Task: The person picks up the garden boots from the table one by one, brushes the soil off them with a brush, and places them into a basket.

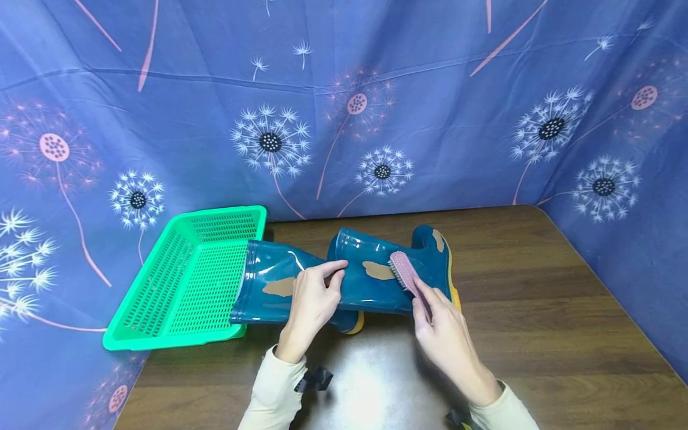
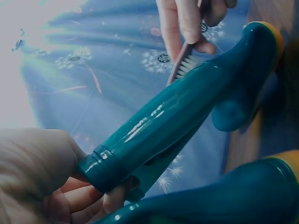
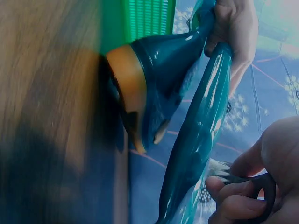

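Two glossy teal rubber boots with yellow soles lie on their sides, overlapping. My left hand point(image 1: 313, 303) pinches the top rim of the right-hand boot point(image 1: 371, 297), thumb on one side and fingers on the other in the left wrist view. That boot carries a tan patch point(image 1: 378, 270) on its shaft and another near the heel end. By its handle my right hand point(image 1: 445, 334) grips a pink brush point(image 1: 402, 264), whose pale bristles point(image 2: 187, 66) meet the boot's shaft. Behind my left hand the other boot point(image 1: 271, 260) also has a tan patch point(image 1: 279, 287).
A green plastic basket point(image 1: 201, 298) stands at the left, with the left boot's top reaching over its right edge. All this is on a brown wooden table point(image 1: 537, 310). A blue dandelion-print cloth point(image 1: 457, 149) hangs behind and along the sides.
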The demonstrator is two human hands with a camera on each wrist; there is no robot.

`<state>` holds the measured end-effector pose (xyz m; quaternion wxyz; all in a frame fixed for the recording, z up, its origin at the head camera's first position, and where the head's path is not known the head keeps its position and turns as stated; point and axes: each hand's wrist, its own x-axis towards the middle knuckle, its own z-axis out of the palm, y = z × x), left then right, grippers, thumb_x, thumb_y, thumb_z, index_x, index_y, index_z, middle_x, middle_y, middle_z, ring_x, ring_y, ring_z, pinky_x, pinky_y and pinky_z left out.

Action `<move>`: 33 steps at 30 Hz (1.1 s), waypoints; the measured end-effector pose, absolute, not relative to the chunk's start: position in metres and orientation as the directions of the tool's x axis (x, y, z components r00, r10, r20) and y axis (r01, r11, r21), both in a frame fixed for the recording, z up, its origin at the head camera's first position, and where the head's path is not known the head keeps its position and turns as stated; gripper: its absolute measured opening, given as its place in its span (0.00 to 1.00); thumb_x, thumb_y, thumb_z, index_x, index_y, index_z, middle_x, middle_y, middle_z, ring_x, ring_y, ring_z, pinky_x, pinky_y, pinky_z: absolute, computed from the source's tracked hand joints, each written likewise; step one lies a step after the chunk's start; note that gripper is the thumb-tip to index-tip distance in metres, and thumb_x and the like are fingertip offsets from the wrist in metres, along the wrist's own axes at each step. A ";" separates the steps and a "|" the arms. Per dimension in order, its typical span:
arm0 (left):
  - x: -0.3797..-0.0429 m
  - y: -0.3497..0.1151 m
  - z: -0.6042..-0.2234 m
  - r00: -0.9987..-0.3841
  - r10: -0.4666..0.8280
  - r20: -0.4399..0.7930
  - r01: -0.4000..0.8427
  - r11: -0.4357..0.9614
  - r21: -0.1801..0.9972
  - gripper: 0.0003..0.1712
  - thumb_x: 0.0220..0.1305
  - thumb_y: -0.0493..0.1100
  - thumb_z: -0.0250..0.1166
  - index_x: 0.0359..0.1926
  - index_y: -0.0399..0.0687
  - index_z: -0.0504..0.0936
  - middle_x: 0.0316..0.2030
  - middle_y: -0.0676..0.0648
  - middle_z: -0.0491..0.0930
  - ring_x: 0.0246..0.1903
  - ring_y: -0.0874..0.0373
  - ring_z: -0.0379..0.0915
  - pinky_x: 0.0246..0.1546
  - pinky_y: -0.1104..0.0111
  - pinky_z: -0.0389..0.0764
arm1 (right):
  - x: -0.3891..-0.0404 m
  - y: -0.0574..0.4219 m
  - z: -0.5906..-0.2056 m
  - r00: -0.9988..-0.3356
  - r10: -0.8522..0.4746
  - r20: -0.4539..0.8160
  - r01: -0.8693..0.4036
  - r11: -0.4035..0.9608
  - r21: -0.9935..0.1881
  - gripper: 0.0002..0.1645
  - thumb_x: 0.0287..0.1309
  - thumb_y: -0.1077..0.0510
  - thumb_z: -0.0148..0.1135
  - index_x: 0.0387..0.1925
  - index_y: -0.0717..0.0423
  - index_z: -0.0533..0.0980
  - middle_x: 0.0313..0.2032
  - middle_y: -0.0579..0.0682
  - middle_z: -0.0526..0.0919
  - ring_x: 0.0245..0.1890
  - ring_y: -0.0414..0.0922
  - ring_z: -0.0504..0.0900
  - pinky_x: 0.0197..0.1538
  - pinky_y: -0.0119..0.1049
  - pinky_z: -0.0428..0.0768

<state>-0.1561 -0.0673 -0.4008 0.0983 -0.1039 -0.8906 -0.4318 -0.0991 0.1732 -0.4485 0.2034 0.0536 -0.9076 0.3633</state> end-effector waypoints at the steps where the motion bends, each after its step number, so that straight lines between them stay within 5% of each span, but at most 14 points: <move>1: -0.156 -0.069 -0.402 -0.960 0.099 0.261 0.267 0.604 0.751 0.15 0.76 0.39 0.65 0.59 0.47 0.89 0.15 0.54 0.75 0.11 0.60 0.66 0.13 0.73 0.62 | -0.098 0.171 -0.448 -0.913 0.044 0.405 -0.249 0.727 -0.640 0.29 0.72 0.64 0.64 0.72 0.58 0.76 0.46 0.57 0.88 0.34 0.45 0.77 0.30 0.31 0.74; 8: -0.156 -0.079 -0.409 -0.967 0.073 0.242 0.238 0.587 0.774 0.15 0.76 0.39 0.65 0.59 0.48 0.90 0.17 0.53 0.77 0.12 0.59 0.66 0.13 0.72 0.62 | -0.095 0.156 -0.448 -0.919 0.021 0.393 -0.259 0.720 -0.644 0.29 0.72 0.64 0.65 0.72 0.57 0.75 0.48 0.56 0.88 0.37 0.44 0.80 0.37 0.34 0.82; 16: -0.159 -0.086 -0.419 -0.978 0.066 0.199 0.202 0.548 0.812 0.16 0.76 0.39 0.65 0.61 0.49 0.88 0.21 0.51 0.82 0.13 0.57 0.68 0.14 0.72 0.64 | -0.093 0.140 -0.447 -0.946 0.045 0.321 -0.196 0.710 -0.677 0.31 0.71 0.64 0.62 0.74 0.57 0.73 0.58 0.58 0.86 0.45 0.49 0.84 0.51 0.48 0.88; 23: -0.159 -0.087 -0.420 -0.981 0.063 0.184 0.188 0.547 0.816 0.16 0.76 0.40 0.66 0.60 0.49 0.89 0.32 0.48 0.91 0.13 0.58 0.69 0.15 0.72 0.64 | -0.092 0.129 -0.449 -0.924 0.019 0.381 -0.249 0.727 -0.641 0.30 0.72 0.65 0.63 0.73 0.58 0.75 0.46 0.55 0.87 0.36 0.43 0.78 0.38 0.38 0.80; 33: -0.158 -0.089 -0.420 -0.981 0.058 0.183 0.184 0.561 0.807 0.15 0.76 0.41 0.66 0.60 0.50 0.89 0.36 0.48 0.92 0.16 0.59 0.71 0.18 0.71 0.66 | -0.094 0.113 -0.454 -0.914 -0.037 0.404 -0.297 0.739 -0.605 0.27 0.72 0.63 0.65 0.70 0.58 0.77 0.43 0.53 0.86 0.34 0.39 0.77 0.36 0.33 0.82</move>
